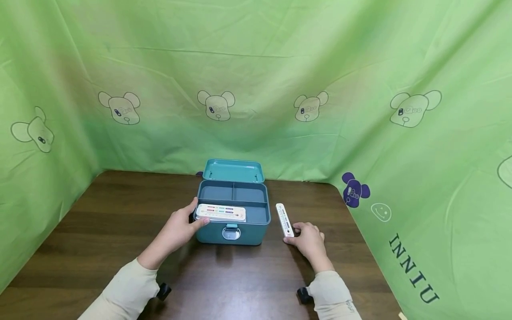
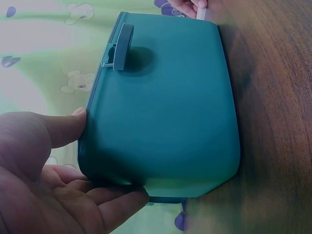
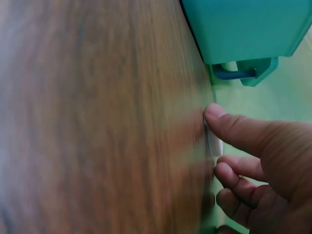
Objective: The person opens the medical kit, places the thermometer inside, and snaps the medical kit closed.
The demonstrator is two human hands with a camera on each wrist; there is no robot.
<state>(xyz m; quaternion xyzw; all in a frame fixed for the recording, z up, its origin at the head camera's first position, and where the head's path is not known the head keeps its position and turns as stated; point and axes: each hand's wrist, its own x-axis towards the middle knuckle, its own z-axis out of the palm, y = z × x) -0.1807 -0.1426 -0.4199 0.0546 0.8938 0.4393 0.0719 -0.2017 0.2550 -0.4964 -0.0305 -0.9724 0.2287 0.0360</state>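
Observation:
A teal storage box (image 1: pixel 252 234) with a front clasp (image 1: pixel 231 233) stands on the table, its lid (image 1: pixel 234 170) tipped back. At its front-left corner my left hand (image 1: pixel 178 230) holds the box, thumb on the front rim and fingers along the side. Inside, at the front left, lies a white flat strip (image 1: pixel 221 213) printed with coloured marks. To the right of the box, a similar narrow white strip (image 1: pixel 283 219) lies at a slant. My right hand (image 1: pixel 310 242) pinches its near end between thumb and fingers; little of it shows in the right wrist view.
Dividers (image 1: pixel 233 191) part the box's rear into two compartments. The brown wooden table (image 1: pixel 128 209) is bordered by a green cloth (image 1: pixel 264 53) with bear-head prints, at the back and both sides. A carrying handle (image 3: pixel 234 73) sticks out from the box.

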